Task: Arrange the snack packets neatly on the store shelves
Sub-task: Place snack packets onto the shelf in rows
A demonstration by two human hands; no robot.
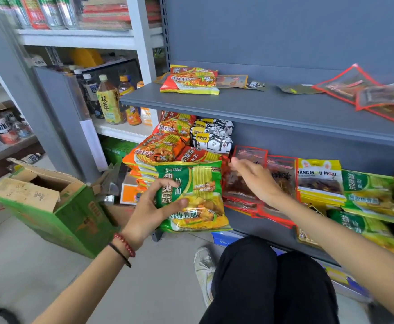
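Blurred red-edged packets (387, 99) ran off the right edge. The green noodle packet (203, 202) hid the orange stack's (154, 153) front. The right hand's (254, 181) grip was unclear.

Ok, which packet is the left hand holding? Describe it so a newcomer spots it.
Find the grey shelf unit, then the orange noodle stack at its lower shelf's left end. In front of it, the left hand grips the noodle packet: green among orange neighbours.

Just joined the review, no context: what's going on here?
A person crouches at the shelves. Their left hand grips a green noodle packet by the lower shelf. The right hand reaches the red-edged packets beside it, grip unclear. Loose packets lie scattered on the upper shelf. An open cardboard box sits on the floor.
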